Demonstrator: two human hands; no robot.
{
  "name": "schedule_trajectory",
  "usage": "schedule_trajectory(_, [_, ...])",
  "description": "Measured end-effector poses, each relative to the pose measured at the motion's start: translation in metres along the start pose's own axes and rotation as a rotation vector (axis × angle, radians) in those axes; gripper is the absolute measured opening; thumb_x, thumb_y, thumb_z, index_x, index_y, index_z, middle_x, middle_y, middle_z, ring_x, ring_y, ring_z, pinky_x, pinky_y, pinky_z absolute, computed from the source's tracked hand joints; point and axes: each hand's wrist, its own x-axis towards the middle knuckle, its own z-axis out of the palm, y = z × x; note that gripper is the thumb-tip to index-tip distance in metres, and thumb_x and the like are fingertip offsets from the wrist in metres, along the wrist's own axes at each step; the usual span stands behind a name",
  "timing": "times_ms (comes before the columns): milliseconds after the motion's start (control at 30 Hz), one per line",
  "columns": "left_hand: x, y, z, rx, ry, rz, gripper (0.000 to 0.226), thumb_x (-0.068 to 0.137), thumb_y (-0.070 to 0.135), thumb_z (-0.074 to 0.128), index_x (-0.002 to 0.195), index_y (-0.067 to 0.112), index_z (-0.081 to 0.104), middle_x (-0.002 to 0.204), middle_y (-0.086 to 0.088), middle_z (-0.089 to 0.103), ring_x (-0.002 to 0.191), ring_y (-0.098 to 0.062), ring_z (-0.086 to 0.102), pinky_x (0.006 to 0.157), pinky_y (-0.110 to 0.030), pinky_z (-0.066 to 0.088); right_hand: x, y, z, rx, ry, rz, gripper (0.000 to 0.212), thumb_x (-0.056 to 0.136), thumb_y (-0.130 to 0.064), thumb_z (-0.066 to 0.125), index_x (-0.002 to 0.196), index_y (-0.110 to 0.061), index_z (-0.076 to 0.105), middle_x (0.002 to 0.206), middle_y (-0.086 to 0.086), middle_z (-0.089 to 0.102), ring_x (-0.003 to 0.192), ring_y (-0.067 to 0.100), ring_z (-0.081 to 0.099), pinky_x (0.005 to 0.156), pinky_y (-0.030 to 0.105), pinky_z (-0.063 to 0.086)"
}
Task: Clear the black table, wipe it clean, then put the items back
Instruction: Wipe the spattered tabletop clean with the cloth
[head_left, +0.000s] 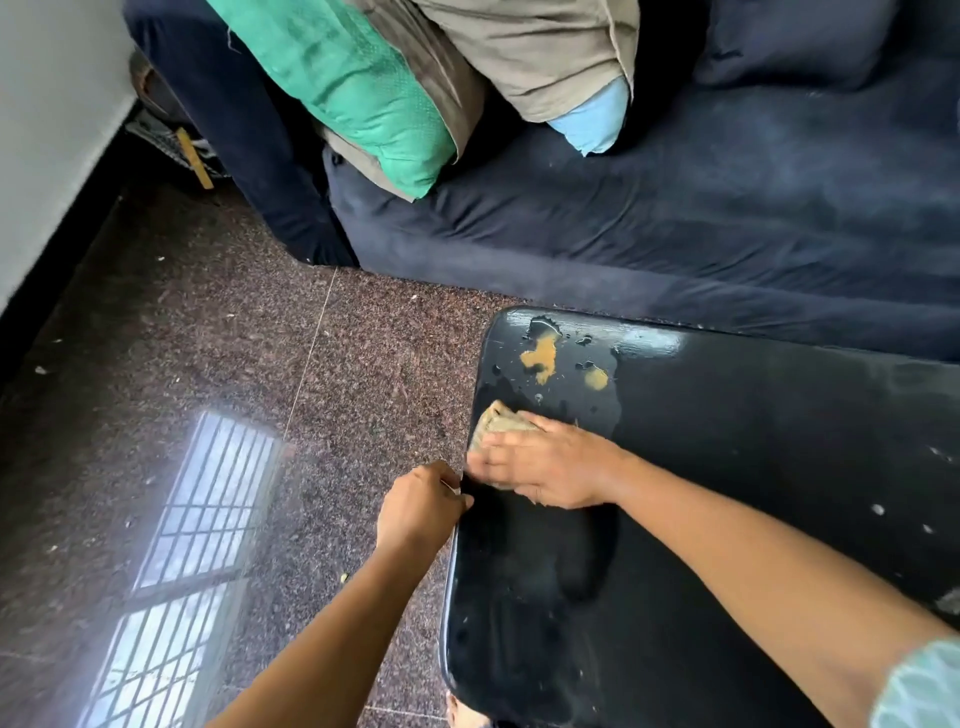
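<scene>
The black table (727, 493) fills the lower right, its top wet and glossy. Near its far left corner lie orange-brown stains (540, 358) and water drops. My right hand (545, 462) lies flat on a tan folded cloth (501, 421), pressing it onto the table close to the left edge. My left hand (423, 501) is cupped against the table's left edge just below the cloth, fingers curled; whether it holds anything is hidden.
A dark blue sofa (675, 208) stands right behind the table, with a green cushion (353, 88), a beige cushion (535, 47) and a blue cushion (595, 119) on it. Speckled brown floor (208, 389) lies to the left, a white wall (47, 130) beyond it.
</scene>
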Motion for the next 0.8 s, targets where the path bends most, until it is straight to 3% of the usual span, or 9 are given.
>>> schedule_trajectory(100, [0.009,0.011,0.000,0.017,0.029,0.020,0.030,0.079,0.029,0.072,0.106,0.019,0.064,0.102,-0.004,0.071,0.099,-0.025,0.064,0.082,-0.031,0.050,0.020,0.028,-0.013,0.016,-0.027,0.157,0.053,0.096,-0.036,0.028,0.149,-0.036,0.020,0.155,-0.016,0.023,0.143,0.012,0.018,0.117,0.050,0.014])
schedule_trajectory(200, [0.017,0.023,0.000,0.027,0.052,0.025,0.034,0.080,0.030,0.071,0.111,0.018,0.060,0.107,-0.004,0.070,0.101,-0.025,0.063,0.084,-0.033,0.050,0.026,0.040,-0.017,0.022,-0.027,0.267,0.057,0.096,-0.034,0.031,0.150,-0.033,0.016,0.157,-0.013,0.019,0.145,0.013,0.013,0.115,0.052,0.019])
schedule_trajectory(300, [0.022,0.031,0.001,0.037,0.082,0.007,0.033,0.082,0.031,0.070,0.111,0.019,0.059,0.108,-0.003,0.069,0.102,-0.025,0.063,0.083,-0.033,0.050,0.013,0.025,-0.005,0.053,-0.029,0.170,0.057,0.096,-0.036,0.030,0.151,-0.032,0.014,0.158,-0.013,0.013,0.147,0.015,0.005,0.116,0.051,0.018])
schedule_trajectory(400, [0.028,0.040,-0.003,0.105,0.066,-0.039,0.031,0.080,0.032,0.071,0.106,0.022,0.059,0.104,-0.004,0.070,0.100,-0.027,0.063,0.081,-0.032,0.050,0.002,0.027,0.005,0.087,0.004,0.064,0.055,0.095,-0.035,0.039,0.148,-0.031,0.025,0.155,-0.015,0.022,0.144,0.013,0.017,0.113,0.052,0.025])
schedule_trajectory(467, [0.034,0.046,-0.008,0.170,0.022,-0.069,0.031,0.078,0.033,0.073,0.103,0.021,0.059,0.104,-0.006,0.069,0.100,-0.027,0.063,0.080,-0.032,0.050,0.014,0.038,-0.006,0.103,0.036,0.083,0.053,0.096,-0.032,0.041,0.147,-0.033,0.026,0.154,-0.017,0.024,0.143,0.009,0.019,0.116,0.050,0.019])
schedule_trajectory(600, [0.042,0.062,-0.014,0.299,-0.043,-0.081,0.034,0.079,0.029,0.074,0.105,0.014,0.057,0.109,-0.009,0.065,0.103,-0.029,0.061,0.082,-0.035,0.048,0.039,0.060,-0.028,0.108,0.033,0.391,0.054,0.100,-0.028,0.030,0.150,-0.038,0.011,0.157,-0.019,0.010,0.145,0.008,0.006,0.114,0.051,0.011])
schedule_trajectory(700, [0.042,0.067,-0.014,0.384,-0.039,-0.057,0.035,0.081,0.027,0.072,0.108,0.012,0.056,0.113,-0.009,0.064,0.106,-0.029,0.060,0.081,-0.035,0.046,0.046,0.051,-0.023,0.129,0.176,0.719,0.056,0.096,-0.030,0.032,0.150,-0.032,0.018,0.156,-0.014,0.019,0.145,0.011,0.013,0.115,0.052,0.017])
schedule_trajectory(800, [0.041,0.068,-0.014,0.401,-0.044,-0.038,0.036,0.081,0.028,0.072,0.109,0.013,0.055,0.113,-0.007,0.065,0.106,-0.028,0.060,0.081,-0.035,0.046,0.046,0.033,-0.013,0.092,0.236,0.681,0.058,0.089,-0.033,0.029,0.147,-0.027,0.031,0.152,-0.011,0.033,0.141,0.012,0.027,0.112,0.048,0.028])
